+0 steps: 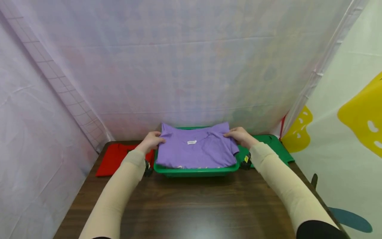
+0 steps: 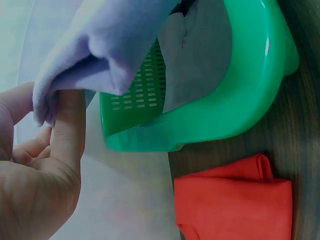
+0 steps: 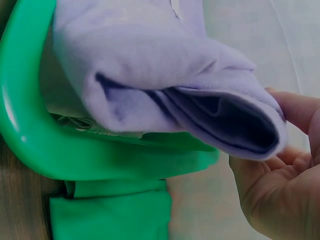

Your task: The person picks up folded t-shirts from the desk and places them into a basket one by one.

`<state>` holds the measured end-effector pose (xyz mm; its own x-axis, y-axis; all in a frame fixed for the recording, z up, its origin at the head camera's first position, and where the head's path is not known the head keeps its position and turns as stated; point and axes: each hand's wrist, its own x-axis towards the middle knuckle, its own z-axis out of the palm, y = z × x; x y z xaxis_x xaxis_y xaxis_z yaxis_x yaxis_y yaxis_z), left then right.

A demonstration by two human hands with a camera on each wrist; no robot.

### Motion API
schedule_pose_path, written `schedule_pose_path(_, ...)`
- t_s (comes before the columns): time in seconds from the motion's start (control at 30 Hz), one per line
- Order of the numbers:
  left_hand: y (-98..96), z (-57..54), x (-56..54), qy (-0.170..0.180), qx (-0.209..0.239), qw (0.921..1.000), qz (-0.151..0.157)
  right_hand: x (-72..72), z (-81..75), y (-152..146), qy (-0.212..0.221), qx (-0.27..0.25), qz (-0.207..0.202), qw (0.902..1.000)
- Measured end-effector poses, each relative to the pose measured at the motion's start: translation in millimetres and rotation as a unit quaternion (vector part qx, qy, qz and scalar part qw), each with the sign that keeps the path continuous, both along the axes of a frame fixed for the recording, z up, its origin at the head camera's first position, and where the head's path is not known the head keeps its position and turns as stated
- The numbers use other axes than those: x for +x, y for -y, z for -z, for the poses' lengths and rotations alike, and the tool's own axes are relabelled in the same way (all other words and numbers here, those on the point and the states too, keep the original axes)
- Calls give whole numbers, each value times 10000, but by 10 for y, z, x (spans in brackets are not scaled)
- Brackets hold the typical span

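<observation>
A purple T-shirt (image 1: 197, 152) with a white neck label (image 1: 192, 142) lies folded over a green basket (image 1: 197, 172), covering most of its opening. My left hand (image 1: 151, 141) pinches the shirt's left edge between thumb and fingers. On the opposite side my right hand (image 1: 241, 136) pinches the right edge, near a sleeve opening that shows in the right wrist view. Both held edges are raised above the rim. Beneath the shirt, the left wrist view shows a grey cloth (image 2: 200, 60) inside the basket, next to its slotted wall (image 2: 135, 95).
Folded red cloth (image 1: 113, 159) lies on the brown table (image 1: 191, 205) left of the basket. Green cloth (image 1: 273, 147) lies to the right. A pale patterned curtain (image 1: 185, 66) hangs right behind the basket, and more sheeting (image 1: 27, 132) stands along the left side.
</observation>
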<state>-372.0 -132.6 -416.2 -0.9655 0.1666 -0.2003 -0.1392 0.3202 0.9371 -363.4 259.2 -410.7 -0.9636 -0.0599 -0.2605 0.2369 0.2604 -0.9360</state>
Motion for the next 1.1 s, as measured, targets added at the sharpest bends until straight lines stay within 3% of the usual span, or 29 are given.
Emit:
schedule_pose_path(0.23,-56,68,48,151,-146,9998,10,55,69,52,191,341,-49,9992)
schedule_pose_path(0.47,-131,69,38,-18,-469,9989,-70,45,74,65,108,411,-72,9991)
schedule_pose_path(0.73,-173,54,53,-93,-900,9959,-41,60,66,130,122,839,-214,9962)
schedule_pose_path(1.1,-211,201,-39,-418,-1599,9862,-72,47,156,215,-126,1404,-433,9891)
